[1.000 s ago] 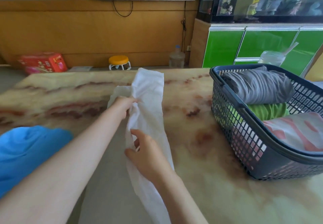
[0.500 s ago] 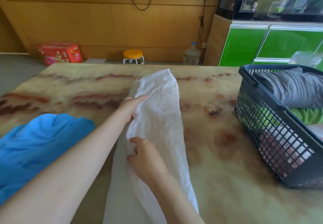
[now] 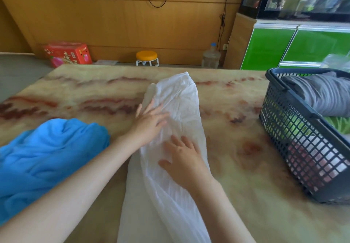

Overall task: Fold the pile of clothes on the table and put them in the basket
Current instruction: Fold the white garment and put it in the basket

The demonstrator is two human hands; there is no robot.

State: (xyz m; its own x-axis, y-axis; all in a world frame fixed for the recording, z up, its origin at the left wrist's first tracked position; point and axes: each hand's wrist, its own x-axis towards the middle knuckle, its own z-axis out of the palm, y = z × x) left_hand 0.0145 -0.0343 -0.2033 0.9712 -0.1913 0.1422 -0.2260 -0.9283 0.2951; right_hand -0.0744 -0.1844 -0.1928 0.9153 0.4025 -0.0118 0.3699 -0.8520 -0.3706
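A long white garment [image 3: 176,98] lies folded lengthwise down the middle of the marble table [image 3: 79,91]. My left hand [image 3: 149,119] rests flat on its upper left part with fingers spread. My right hand [image 3: 182,157] presses flat on its middle, fingers straight. A crumpled blue garment [image 3: 45,153] lies at the left of the table. The dark grey mesh basket [image 3: 295,134] stands at the right and holds a folded grey garment [image 3: 322,95], a green one and a pink-and-white one below it.
Beyond the far table edge are a red box [image 3: 68,54], a small orange stool [image 3: 146,58] and a water jug [image 3: 211,56] on the floor. Green cabinets [image 3: 295,47] stand at the back right.
Both hands let go of the white cloth edge and now lie flat on it with fingers spread. The garment lies flatter on the table. The view shifted left, so the basket sits further right.
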